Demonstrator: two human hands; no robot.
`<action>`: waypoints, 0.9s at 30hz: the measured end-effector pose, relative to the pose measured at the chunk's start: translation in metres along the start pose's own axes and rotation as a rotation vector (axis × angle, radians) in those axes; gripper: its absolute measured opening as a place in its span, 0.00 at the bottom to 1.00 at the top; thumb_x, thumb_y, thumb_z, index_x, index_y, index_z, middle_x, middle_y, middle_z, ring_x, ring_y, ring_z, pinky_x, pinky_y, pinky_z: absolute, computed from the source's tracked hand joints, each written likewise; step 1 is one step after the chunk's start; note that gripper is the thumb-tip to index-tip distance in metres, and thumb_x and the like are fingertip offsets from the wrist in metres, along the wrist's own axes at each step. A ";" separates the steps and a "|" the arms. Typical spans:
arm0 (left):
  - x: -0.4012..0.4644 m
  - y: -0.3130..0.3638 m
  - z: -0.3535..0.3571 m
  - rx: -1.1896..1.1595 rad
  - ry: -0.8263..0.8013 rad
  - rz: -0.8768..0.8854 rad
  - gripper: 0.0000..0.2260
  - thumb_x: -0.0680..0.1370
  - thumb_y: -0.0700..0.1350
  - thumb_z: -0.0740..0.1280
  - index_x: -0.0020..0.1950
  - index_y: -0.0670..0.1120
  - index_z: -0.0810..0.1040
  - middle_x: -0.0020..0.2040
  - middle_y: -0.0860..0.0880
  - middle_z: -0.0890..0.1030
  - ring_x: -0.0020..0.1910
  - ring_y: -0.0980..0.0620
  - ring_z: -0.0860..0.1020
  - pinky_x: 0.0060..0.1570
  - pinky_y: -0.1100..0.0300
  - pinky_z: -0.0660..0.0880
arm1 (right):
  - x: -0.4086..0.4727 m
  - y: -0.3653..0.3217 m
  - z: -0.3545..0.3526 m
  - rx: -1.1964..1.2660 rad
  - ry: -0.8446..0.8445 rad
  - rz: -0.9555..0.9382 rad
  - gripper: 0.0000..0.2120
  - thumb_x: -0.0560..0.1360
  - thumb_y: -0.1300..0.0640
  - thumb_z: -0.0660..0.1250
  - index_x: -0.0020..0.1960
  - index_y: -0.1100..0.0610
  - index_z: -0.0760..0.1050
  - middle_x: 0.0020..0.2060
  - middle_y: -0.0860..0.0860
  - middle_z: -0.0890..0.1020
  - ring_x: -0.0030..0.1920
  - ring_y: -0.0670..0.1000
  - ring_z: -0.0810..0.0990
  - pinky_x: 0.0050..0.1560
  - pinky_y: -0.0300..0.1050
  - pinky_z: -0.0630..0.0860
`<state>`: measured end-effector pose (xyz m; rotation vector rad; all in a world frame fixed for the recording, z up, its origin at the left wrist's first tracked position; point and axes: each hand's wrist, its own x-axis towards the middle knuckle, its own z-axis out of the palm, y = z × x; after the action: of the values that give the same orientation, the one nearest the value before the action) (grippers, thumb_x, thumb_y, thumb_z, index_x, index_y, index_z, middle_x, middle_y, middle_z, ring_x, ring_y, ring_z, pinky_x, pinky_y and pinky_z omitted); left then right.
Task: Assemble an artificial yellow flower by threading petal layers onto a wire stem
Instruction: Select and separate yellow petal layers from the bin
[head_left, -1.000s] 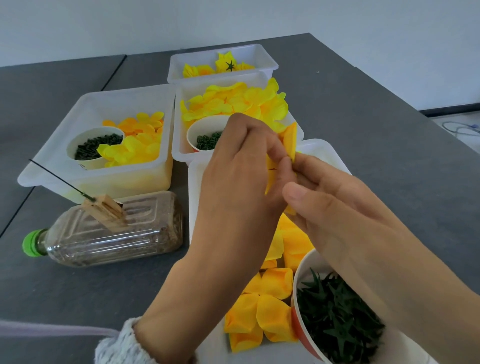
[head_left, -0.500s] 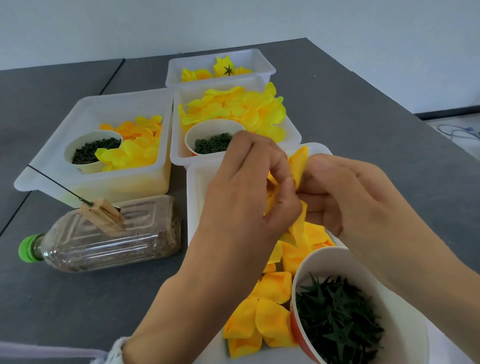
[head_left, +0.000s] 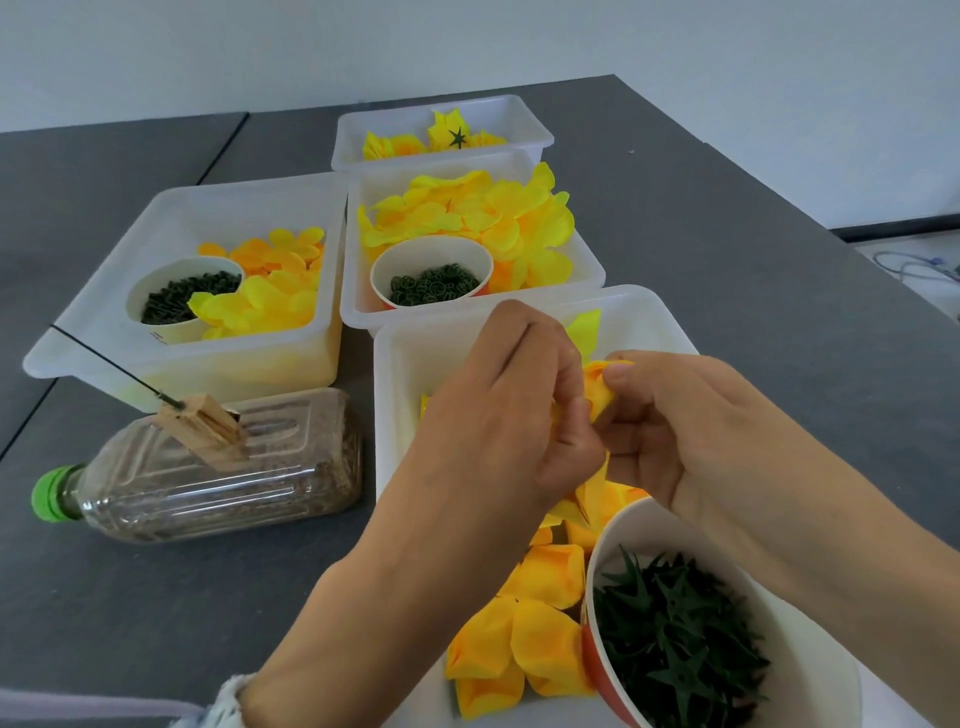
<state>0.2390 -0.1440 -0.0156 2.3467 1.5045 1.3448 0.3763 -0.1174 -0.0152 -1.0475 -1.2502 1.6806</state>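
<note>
My left hand (head_left: 511, 410) and my right hand (head_left: 680, 431) meet over the near white tray (head_left: 395, 374). Both pinch a bunch of yellow-orange petal layers (head_left: 597, 395) between their fingertips; part of the bunch hangs below the hands and most of it is hidden by my fingers. A thin dark wire stem (head_left: 111, 366) points up to the left, clamped in a wooden clothespin (head_left: 205, 434) on top of a plastic bottle (head_left: 208, 473) lying on its side. More orange petals (head_left: 519, 644) lie in the near tray.
A red-and-white cup of dark green star sepals (head_left: 680, 660) stands in the near tray. Two other trays hold yellow petals (head_left: 467, 213) and cups of small green parts (head_left: 431, 286), (head_left: 184, 299). A far tray (head_left: 519, 111) holds finished flowers. The table's right edge runs diagonally.
Both hands came lower over the near tray, still holding the petals. My right hand's fingers curled further round the bunch. The view tilted down slightly.
</note>
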 end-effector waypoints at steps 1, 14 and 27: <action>0.000 -0.003 0.000 -0.050 0.022 -0.034 0.02 0.72 0.36 0.65 0.40 0.41 0.73 0.43 0.43 0.76 0.41 0.51 0.73 0.40 0.57 0.72 | -0.001 0.001 0.000 -0.036 -0.019 -0.034 0.15 0.78 0.57 0.63 0.34 0.61 0.73 0.29 0.57 0.72 0.31 0.51 0.72 0.34 0.40 0.74; 0.000 -0.007 -0.009 -0.120 -0.032 -0.063 0.04 0.73 0.42 0.63 0.42 0.42 0.74 0.47 0.46 0.75 0.44 0.52 0.74 0.38 0.57 0.75 | -0.009 0.000 -0.006 -0.720 -0.009 -0.491 0.15 0.73 0.43 0.62 0.40 0.55 0.72 0.25 0.49 0.70 0.24 0.44 0.64 0.24 0.33 0.60; 0.000 -0.001 -0.005 -0.277 0.144 -0.238 0.05 0.74 0.41 0.60 0.42 0.51 0.68 0.45 0.54 0.72 0.44 0.59 0.72 0.40 0.74 0.70 | -0.013 0.001 -0.001 -0.606 0.218 -0.434 0.15 0.75 0.52 0.57 0.38 0.63 0.72 0.26 0.57 0.69 0.26 0.54 0.63 0.23 0.47 0.61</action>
<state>0.2352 -0.1456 -0.0129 1.8785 1.4660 1.5698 0.3814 -0.1291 -0.0138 -1.1533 -1.7368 0.8489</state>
